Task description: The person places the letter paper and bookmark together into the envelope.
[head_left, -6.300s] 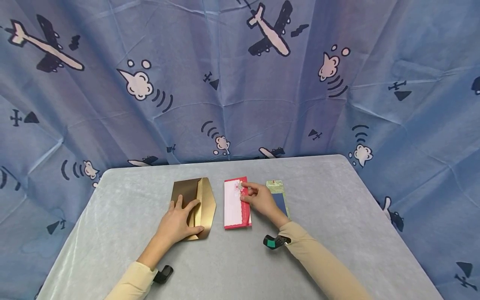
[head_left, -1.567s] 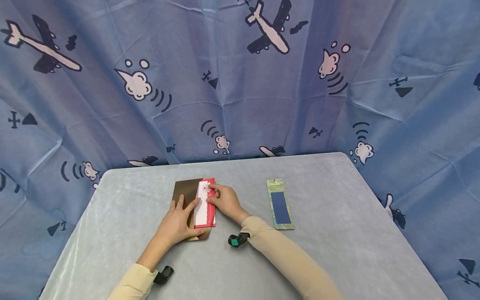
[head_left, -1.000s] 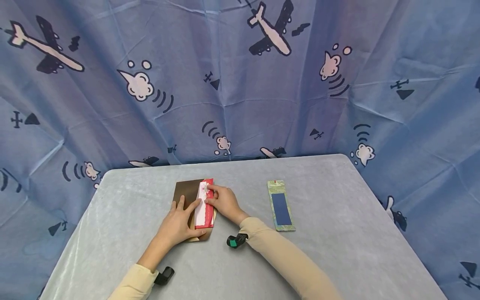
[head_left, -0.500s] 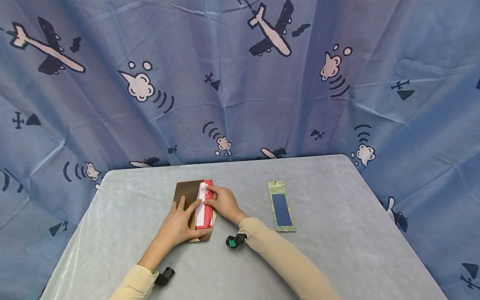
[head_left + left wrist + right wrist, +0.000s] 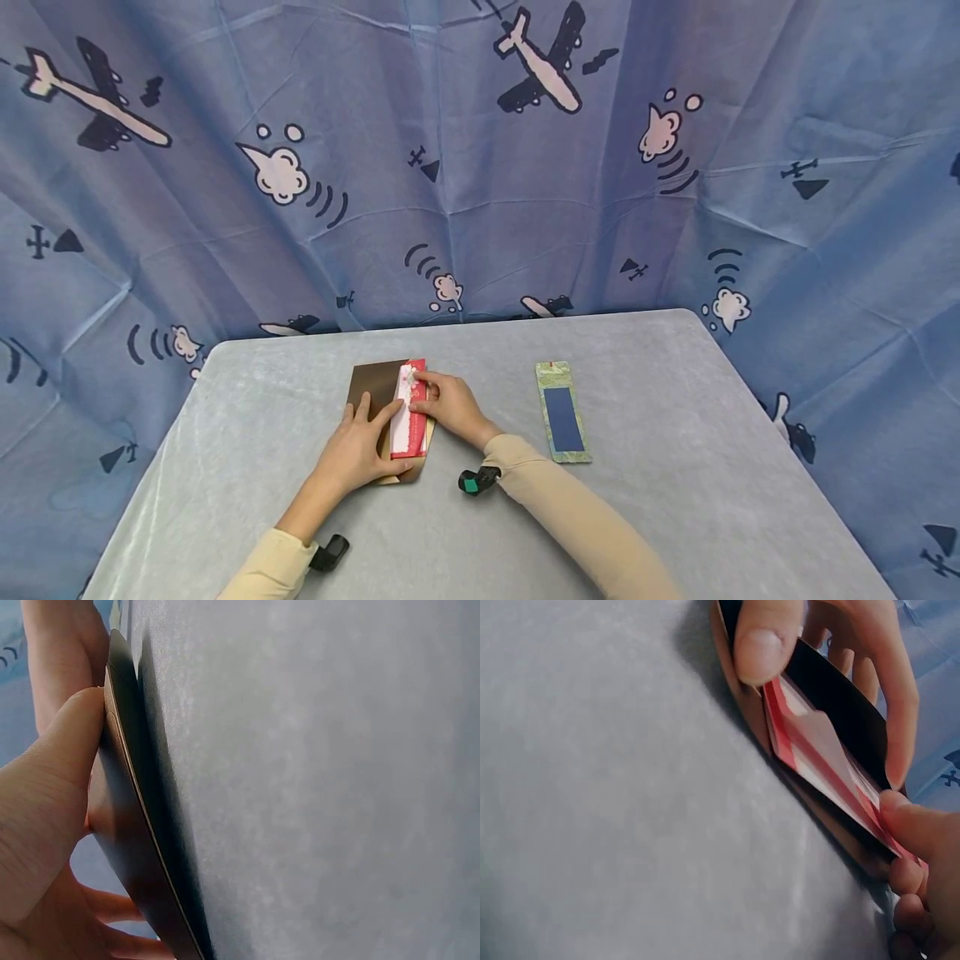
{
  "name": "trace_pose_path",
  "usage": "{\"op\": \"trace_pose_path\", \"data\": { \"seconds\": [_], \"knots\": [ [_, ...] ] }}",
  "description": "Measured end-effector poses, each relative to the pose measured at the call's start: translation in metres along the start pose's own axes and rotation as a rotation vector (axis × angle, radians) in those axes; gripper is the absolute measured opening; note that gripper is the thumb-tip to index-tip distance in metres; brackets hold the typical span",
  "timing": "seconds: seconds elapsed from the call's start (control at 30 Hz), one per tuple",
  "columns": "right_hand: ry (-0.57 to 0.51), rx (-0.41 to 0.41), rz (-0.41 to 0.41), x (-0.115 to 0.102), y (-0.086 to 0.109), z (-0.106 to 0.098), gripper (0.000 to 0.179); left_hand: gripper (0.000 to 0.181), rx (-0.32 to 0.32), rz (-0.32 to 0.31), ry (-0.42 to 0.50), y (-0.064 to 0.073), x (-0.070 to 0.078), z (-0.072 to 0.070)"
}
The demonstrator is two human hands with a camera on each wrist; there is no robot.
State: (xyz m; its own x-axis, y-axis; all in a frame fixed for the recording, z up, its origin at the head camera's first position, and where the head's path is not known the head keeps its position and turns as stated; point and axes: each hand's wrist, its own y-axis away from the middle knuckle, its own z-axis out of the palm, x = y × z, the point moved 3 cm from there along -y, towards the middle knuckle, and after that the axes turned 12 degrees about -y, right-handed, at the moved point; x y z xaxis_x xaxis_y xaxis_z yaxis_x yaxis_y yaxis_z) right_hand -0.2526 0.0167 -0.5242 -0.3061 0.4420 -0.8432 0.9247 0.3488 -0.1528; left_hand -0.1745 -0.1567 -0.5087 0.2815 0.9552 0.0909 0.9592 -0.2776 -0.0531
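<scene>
A gold-brown envelope (image 5: 375, 379) lies on the table, its flap side toward the right. My left hand (image 5: 358, 446) rests on it with spread fingers; in the left wrist view the thumb (image 5: 75, 739) presses against the envelope's edge. Between thumb and fingertips of my right hand (image 5: 453, 408) is the right side of a red-and-white folded card (image 5: 402, 433). In the right wrist view, part of the card (image 5: 821, 750) sits within the envelope's parted mouth, between its two dark walls. How deep the card reaches inside is hidden.
A green, narrow card-like piece with a dark blue panel (image 5: 564, 421) lies to the right on the grey cloth-covered table (image 5: 675, 467). Behind the table's far edge hangs a blue curtain (image 5: 450, 192) printed with planes.
Over the last several seconds my right hand has carried the card leftward from the table to the envelope's mouth. Since 1.6 s ago the card has slid slightly further left. My left hand stays put.
</scene>
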Motion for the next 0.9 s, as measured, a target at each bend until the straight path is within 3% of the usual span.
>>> {"op": "trace_pose_path", "data": {
  "seconds": [0.17,0.43,0.9],
  "knots": [
    [-0.050,-0.061,-0.012,0.002,0.001,-0.008,0.063,0.097,-0.013,-0.010,0.006,0.000,-0.001,0.000],
    [0.038,-0.163,-0.023,0.007,0.002,-0.016,0.076,0.098,0.003,-0.008,0.013,0.001,-0.001,0.000],
    [0.168,-0.184,-0.069,0.012,0.002,-0.016,0.085,0.098,0.025,-0.001,0.002,0.001,0.001,-0.001]
  ]
}}
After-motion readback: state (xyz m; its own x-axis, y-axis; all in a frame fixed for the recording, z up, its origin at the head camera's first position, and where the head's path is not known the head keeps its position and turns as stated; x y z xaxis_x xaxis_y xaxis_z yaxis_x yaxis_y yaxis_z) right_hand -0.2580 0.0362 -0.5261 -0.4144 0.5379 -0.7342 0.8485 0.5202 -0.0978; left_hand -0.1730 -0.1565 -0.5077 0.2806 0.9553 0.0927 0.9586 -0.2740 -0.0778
